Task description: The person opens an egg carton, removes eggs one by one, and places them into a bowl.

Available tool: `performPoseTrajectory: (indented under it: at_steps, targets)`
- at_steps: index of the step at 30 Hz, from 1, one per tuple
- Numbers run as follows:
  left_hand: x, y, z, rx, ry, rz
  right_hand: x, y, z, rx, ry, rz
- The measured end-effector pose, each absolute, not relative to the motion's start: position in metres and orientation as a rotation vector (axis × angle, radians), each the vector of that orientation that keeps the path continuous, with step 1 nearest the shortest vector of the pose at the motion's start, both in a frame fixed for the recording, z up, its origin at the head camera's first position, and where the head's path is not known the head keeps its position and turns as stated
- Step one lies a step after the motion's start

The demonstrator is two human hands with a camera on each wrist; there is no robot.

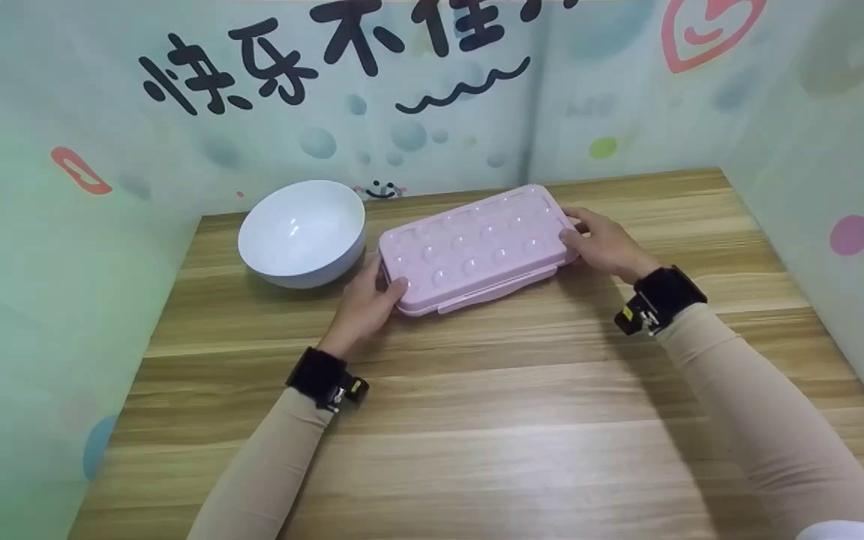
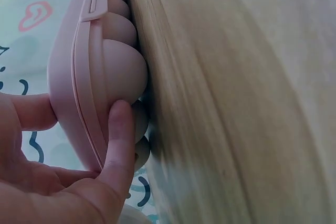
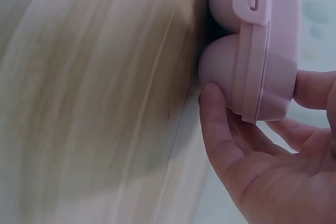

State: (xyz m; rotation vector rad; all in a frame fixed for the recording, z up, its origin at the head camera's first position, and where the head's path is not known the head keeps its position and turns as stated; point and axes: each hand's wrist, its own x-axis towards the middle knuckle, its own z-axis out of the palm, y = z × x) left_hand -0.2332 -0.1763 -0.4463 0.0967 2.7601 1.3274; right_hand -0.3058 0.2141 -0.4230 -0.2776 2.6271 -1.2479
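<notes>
Both hands hold a pink lidded egg box [image 1: 477, 244] by its two short ends, near the back of the table. Rows of round bumps cover its lid, and a clasp runs along the near long side. My left hand [image 1: 364, 304] grips the left end, its thumb on the lid; in the left wrist view a finger [image 2: 121, 124] presses a rounded cup underneath. At the right end my right hand [image 1: 608, 244] grips likewise, with a fingertip [image 3: 212, 95] under an end cup. The lid is closed, so its inside is hidden. Whether the cups touch the table I cannot tell.
A white bowl [image 1: 303, 236] stands at the back left, close beside the box and my left hand. The wooden table [image 1: 492, 420] meets a printed curtain wall [image 1: 447, 150] behind, with further walls at left and right.
</notes>
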Motion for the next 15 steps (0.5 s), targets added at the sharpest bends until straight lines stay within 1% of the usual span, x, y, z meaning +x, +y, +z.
performPoseTrajectory:
  at_steps: [15]
  targets:
    - [-0.251, -0.151, -0.442, 0.112, 2.687, 1.318, -0.283, 0.247, -0.420, -0.279, 2.683, -1.140]
